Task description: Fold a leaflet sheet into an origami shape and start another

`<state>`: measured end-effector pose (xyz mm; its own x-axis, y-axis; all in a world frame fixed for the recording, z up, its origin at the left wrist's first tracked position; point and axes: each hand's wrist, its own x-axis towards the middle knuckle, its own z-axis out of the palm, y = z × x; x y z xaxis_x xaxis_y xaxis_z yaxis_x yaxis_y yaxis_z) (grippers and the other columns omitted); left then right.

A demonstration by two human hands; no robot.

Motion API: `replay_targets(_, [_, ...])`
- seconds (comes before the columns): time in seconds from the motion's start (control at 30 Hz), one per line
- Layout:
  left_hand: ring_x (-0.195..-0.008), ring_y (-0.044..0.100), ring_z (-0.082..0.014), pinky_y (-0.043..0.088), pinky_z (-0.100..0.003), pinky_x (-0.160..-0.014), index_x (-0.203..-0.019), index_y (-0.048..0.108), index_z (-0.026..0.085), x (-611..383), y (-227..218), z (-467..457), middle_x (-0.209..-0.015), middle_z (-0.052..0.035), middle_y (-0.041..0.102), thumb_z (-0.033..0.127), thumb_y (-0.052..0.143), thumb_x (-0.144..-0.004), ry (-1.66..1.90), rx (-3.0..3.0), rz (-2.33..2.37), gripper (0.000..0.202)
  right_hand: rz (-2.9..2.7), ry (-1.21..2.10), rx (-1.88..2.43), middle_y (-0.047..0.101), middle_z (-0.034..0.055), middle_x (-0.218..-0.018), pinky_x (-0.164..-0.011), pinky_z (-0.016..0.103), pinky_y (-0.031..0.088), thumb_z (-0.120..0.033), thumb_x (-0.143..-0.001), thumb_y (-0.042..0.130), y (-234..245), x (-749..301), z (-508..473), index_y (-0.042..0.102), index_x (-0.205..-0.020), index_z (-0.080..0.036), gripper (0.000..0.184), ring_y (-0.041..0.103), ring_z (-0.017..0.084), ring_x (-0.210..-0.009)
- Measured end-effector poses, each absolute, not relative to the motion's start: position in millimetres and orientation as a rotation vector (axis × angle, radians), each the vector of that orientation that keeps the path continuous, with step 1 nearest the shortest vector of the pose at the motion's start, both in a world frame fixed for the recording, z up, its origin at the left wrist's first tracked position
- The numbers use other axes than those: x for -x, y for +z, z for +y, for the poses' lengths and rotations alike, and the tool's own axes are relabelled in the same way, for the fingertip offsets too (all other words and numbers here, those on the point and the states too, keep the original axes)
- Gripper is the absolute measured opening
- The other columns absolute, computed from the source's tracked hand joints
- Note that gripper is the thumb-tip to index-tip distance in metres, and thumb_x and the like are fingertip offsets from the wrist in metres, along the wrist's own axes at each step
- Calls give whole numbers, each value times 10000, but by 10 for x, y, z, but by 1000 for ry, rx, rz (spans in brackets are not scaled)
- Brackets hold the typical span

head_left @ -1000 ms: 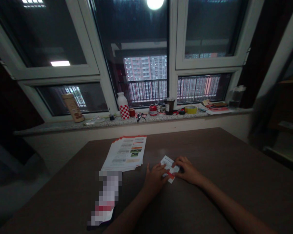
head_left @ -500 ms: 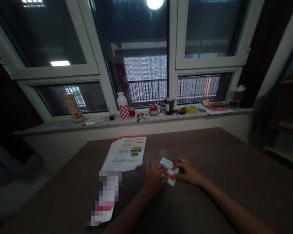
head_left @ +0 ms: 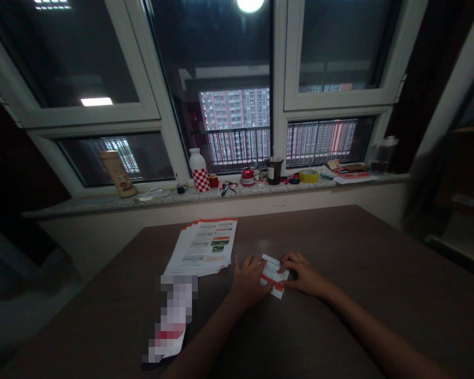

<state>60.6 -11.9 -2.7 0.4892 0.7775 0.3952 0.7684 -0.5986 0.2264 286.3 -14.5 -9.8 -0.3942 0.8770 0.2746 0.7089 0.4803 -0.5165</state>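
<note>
A small folded sheet of paper (head_left: 274, 273), white with printed lines and a red-orange band, lies tilted on the table between my hands. From its left side my left hand (head_left: 248, 280) holds it, fingertips at the upper left edge and thumb by the red band. My right hand (head_left: 303, 277) grips the right edge, with its index finger curled above and its thumb below. Part of the paper's left and right edges is covered by my fingers.
A fanned stack of printed sheets (head_left: 201, 247) lies to the left on the brown table (head_left: 332, 237). Nearer me is a blurred-out long item (head_left: 176, 310). A windowsill (head_left: 161, 200) behind holds a checkered bottle (head_left: 200, 173), yellow tape (head_left: 308, 176) and a dark cup (head_left: 274, 171).
My left fingers have shifted from the middle of the paper toward its upper left edge, uncovering more of the print and red band. My right hand stays nearly in place.
</note>
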Motion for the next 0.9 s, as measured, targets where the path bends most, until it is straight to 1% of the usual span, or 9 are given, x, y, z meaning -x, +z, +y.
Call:
replay_targets(0.13, [-1207,458,-313,93,-662,-1092,-1277,534,280,-607,-37,-106,-1292,-86,574,406,623,-808,697,-2705,1424,494,-2216,440,1330,559,26,-1109,-951,376,349,-440,-718,742,-86,-2848,-145,661,-952,-286,291,469,249,-1095])
replay_targets(0.27, [-1186,459,-297,152,-641,-1084,-1273,533,273,-612,-41,-88,-1276,-85,572,389,602,-836,671,-2723,1455,458,-2215,455,1333,562,26,-1110,-951,374,345,-433,-725,740,-47,-2837,-162,664,-945,-282,278,469,248,-1095])
replay_targets(0.33, [-1152,474,-281,189,-612,-1085,-1213,576,270,-619,-38,-74,-1219,-70,596,390,572,-863,680,-2744,1462,369,-2226,461,1317,562,24,-1106,-950,371,344,-437,-702,761,-33,-2836,-169,672,-914,-276,281,469,247,-1093])
replay_targets(0.4, [-1115,489,-259,226,-575,-1084,-1116,626,262,-627,-36,-62,-1142,-50,622,379,523,-901,684,-2765,1462,266,-2244,469,1286,567,20,-1087,-948,366,340,-442,-687,775,-31,-2835,-169,682,-871,-268,270,476,241,-1081])
replay_targets(0.43, [-1104,493,-252,238,-561,-1082,-1080,639,255,-631,-37,-60,-1108,-41,630,369,509,-911,683,-2775,1463,242,-2249,472,1266,571,18,-1072,-946,362,340,-442,-699,768,-35,-2833,-166,686,-851,-263,249,483,234,-1070])
replay_targets(0.5, [-1106,490,-246,247,-549,-1082,-1077,638,251,-636,-44,-61,-1088,-30,636,350,515,-911,683,-2792,1478,229,-2248,473,1235,578,14,-1042,-936,353,340,-430,-743,736,-51,-2828,-156,687,-812,-251,198,495,218,-1044])
replay_targets(0.57, [-1128,478,-255,241,-565,-1080,-1127,619,262,-634,-54,-67,-1141,-25,626,346,540,-897,688,-2794,1521,257,-2235,467,1224,583,11,-1022,-925,345,341,-411,-768,717,-68,-2822,-146,682,-783,-242,173,500,208,-1028])
replay_targets(0.7, [-1191,437,-300,227,-624,-1055,-1187,597,294,-618,-73,-68,-1290,-33,561,408,557,-878,672,-2790,1614,332,-2231,466,1221,580,8,-1029,-920,338,342,-390,-752,734,-77,-2817,-144,683,-789,-244,159,496,206,-1031])
replay_targets(0.9, [-1272,372,-337,208,-641,-1048,-1259,561,319,-610,-97,-51,-1373,-62,491,492,513,-877,617,-2811,1680,422,-2232,467,1231,575,12,-1024,-932,342,338,-364,-748,736,-48,-2815,-166,676,-788,-239,145,490,210,-1044])
